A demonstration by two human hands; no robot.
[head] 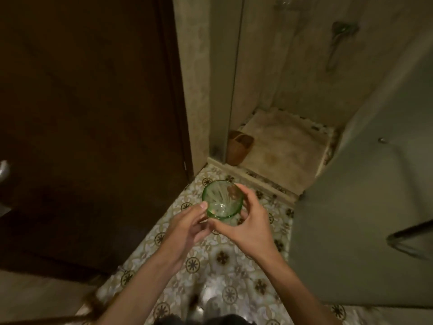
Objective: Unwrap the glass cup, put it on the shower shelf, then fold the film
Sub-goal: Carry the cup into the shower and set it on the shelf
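Observation:
A green-tinted glass cup (pixel 220 202) with cut patterns is held upright in mid-air over the patterned floor, its mouth facing the camera. My left hand (pixel 187 225) grips its near-left side from below, thumb at the rim. My right hand (pixel 246 221) wraps the right side, fingers over the far rim and thumb under the base. Clear film on the cup is too faint to make out. A shelf (pixel 289 4) with glassware shows dimly high on the shower wall.
A dark wooden door (pixel 93 113) fills the left. The open shower stall has a raised threshold (pixel 253 178), a brown slipper (pixel 239 146) leaning inside, and a shower mixer (pixel 342 31) on the wall. A frosted glass shower door (pixel 365 207) stands at right. Floor tiles (pixel 222 266) lie below.

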